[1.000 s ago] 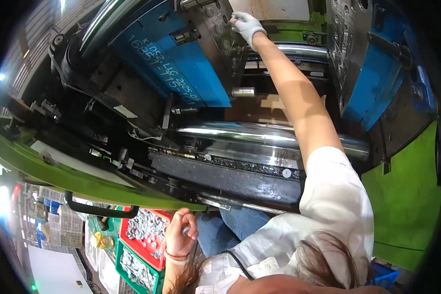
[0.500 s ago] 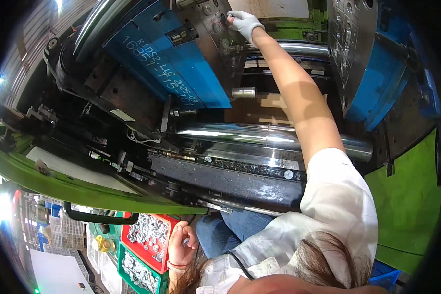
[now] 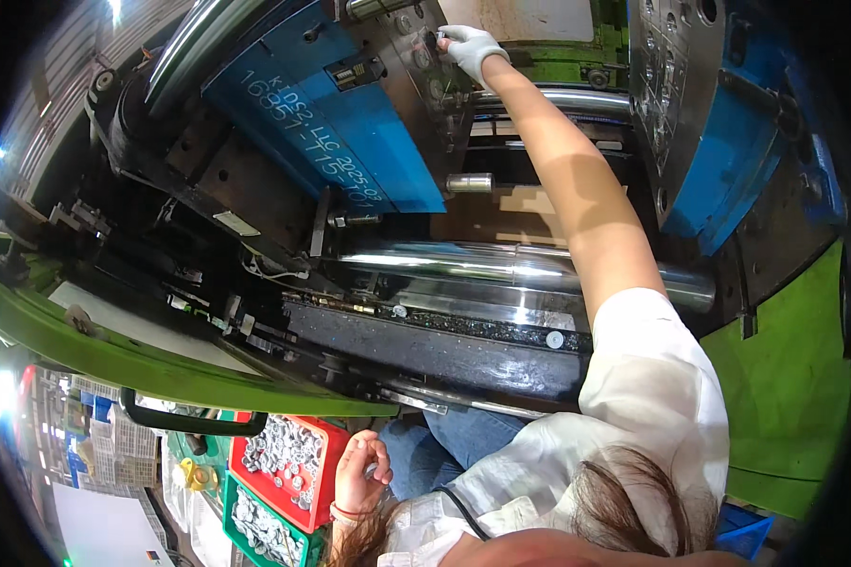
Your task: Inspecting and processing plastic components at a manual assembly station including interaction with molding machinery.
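Reaching gloved-handed to the mould plate

The work looks partway: grey pieces (image 3: pixel 279 449) lie in the red bin (image 3: pixel 330 472); what remains is unclear. The mould plate (image 3: pixel 424 87) stands beyond the steel bar (image 3: pixel 463 260), grey-faced, round-pocketed, blue-sided. The right hand (image 3: pixel 470 52) bends its fingers near the plate's upper right edge; the bare left hand (image 3: pixel 357 472) curls. I cannot tell whether either grips anything.

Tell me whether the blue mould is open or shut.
Open: its left half and right half stand apart, and the gloved right hand reaches into the gap between them.
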`<action>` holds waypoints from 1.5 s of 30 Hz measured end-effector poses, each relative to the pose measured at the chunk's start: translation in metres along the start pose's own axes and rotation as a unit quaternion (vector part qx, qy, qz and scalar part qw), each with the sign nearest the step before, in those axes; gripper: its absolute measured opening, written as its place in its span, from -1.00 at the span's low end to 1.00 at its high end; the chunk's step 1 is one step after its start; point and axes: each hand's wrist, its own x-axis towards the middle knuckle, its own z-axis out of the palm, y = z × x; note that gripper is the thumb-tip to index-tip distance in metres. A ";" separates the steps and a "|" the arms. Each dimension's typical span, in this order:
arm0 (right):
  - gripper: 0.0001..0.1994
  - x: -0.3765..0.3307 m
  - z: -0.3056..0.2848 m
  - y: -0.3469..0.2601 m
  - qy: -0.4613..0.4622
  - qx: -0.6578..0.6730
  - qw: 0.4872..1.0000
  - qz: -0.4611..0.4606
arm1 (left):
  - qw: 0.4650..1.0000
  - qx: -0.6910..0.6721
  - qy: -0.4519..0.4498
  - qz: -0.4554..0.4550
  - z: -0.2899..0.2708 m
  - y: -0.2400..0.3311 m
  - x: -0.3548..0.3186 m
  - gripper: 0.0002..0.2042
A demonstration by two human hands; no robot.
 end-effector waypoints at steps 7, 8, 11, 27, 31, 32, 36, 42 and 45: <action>-0.63 -0.002 0.008 -0.004 0.042 -0.055 0.998 -0.008 | 1.000 0.000 0.020 0.000 -0.007 -0.001 -0.004 -0.77; -0.65 -0.003 0.010 -0.005 0.039 -0.040 0.998 -0.004 | 1.000 -0.004 0.025 0.000 -0.008 -0.001 -0.005 -0.77; -0.67 -0.003 0.012 -0.007 0.035 -0.006 0.999 0.013 | 0.999 -0.005 0.032 0.006 -0.011 -0.005 -0.007 -0.77; -0.60 -0.064 -0.043 -0.082 0.054 -0.250 0.962 -0.096 | 0.988 0.005 -0.138 0.076 0.048 0.007 0.022 -0.68; -0.75 -0.205 -0.026 -0.160 -0.240 0.022 0.937 -0.253 | 0.965 0.005 -0.092 0.246 0.085 0.035 0.049 -0.48; -0.74 -0.241 -0.018 -0.171 -0.325 0.054 0.908 -0.258 | 0.962 -0.033 -0.114 0.244 0.092 0.047 0.056 -0.37; -0.74 -0.310 0.004 -0.193 -0.310 0.000 0.853 -0.419 | 0.937 -0.128 -0.228 0.230 0.117 0.076 0.070 -0.36; -0.86 -0.303 -0.008 -0.198 -0.371 0.072 0.892 -0.247 | 0.949 -0.116 -0.197 0.219 0.130 0.078 0.058 -0.54; -0.82 -0.301 -0.009 -0.198 -0.361 0.039 0.889 -0.279 | 0.972 -0.041 -0.133 0.192 0.129 0.079 0.058 -0.68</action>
